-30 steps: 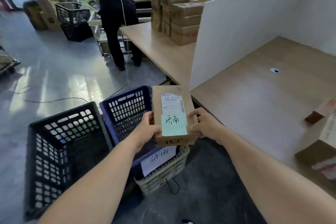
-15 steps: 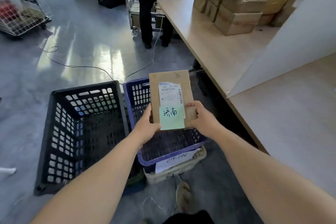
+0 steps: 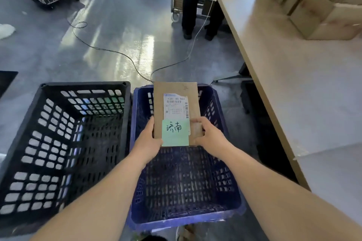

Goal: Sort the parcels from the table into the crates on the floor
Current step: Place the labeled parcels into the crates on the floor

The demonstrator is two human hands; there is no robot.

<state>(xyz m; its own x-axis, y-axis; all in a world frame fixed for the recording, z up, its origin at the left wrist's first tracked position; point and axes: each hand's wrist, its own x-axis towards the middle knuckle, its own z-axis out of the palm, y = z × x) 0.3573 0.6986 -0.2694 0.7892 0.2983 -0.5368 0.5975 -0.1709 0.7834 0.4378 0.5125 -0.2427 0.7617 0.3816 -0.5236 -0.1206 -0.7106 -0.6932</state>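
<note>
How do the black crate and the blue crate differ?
The black crate sits left; the blue crate sits right, nearer the table. The parcel is held over the blue crate, none over the black crate. Both: slotted plastic, on the floor, no parcels visible inside.

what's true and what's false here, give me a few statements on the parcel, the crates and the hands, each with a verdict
1. The left hand and the right hand both hold the flat brown cardboard parcel above the blue plastic crate. True.
2. The black plastic crate has a parcel in it. False: no parcel shows inside it.
3. A pale green note with handwriting is stuck on the parcel. True.
4. The light wooden table stands left of the crates. False: it stands to their right.
</note>
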